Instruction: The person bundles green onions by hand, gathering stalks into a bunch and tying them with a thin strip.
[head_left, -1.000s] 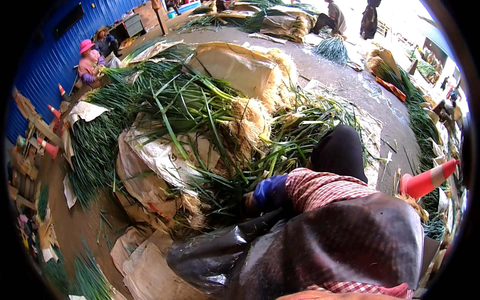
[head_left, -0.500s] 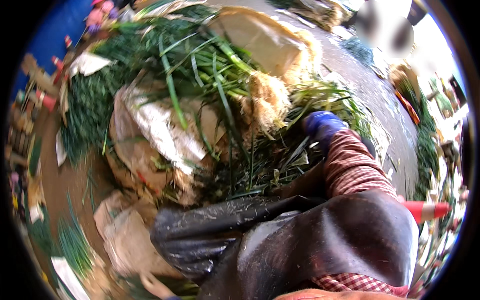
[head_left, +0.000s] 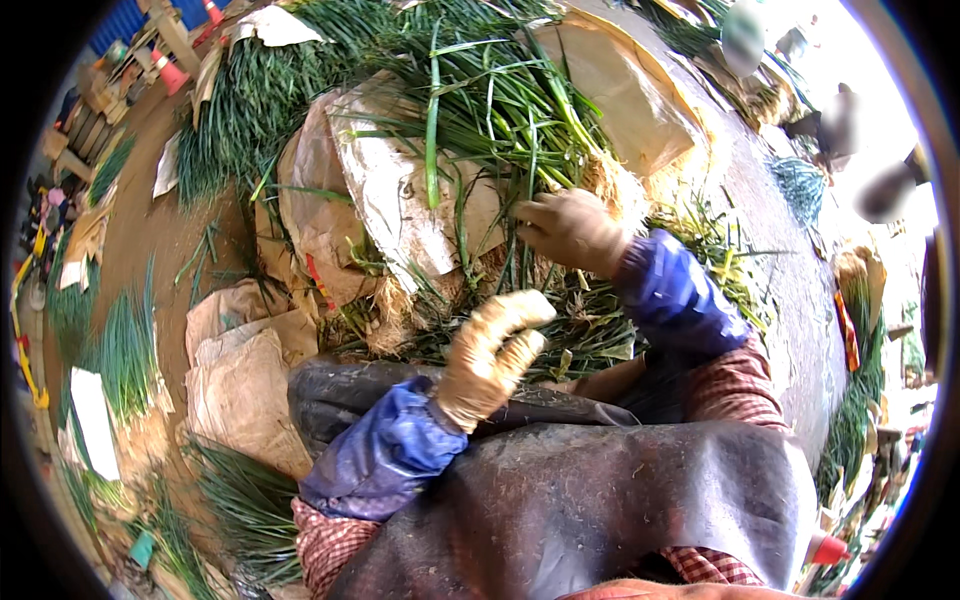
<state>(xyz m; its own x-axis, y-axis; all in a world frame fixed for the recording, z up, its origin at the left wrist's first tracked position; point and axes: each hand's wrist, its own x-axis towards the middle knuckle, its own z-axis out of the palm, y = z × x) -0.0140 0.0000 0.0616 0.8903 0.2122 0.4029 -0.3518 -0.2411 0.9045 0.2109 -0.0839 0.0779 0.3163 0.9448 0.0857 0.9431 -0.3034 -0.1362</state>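
Observation:
My left hand (head_left: 490, 360), in a tan work glove with a blue sleeve cover, hovers above my lap. Its thumb and fingers are apart, with nothing between them. Farther out, my right hand (head_left: 578, 230), gloved alike, is just below the root ends of a heap of green onions (head_left: 500, 105). Its fingers point left, slightly bent, and I see nothing held in them. The onions lie with pale hairy roots (head_left: 615, 185) toward the right hand and long green leaves spread away to the left. Loose leaf scraps (head_left: 590, 300) lie under both hands.
A whitish sheet (head_left: 385, 190) lies left of the heap, and a beige one (head_left: 620, 95) stands behind the roots. Folded tan sacking (head_left: 245, 370) rests at left. A dark apron (head_left: 590, 500) covers my lap. More onion bunches (head_left: 130, 350) and a traffic cone (head_left: 168, 72) stand around.
My left hand has come into view over my lap. The right hand has moved up and left toward the root ends. The view has shifted, so the heap sits farther right.

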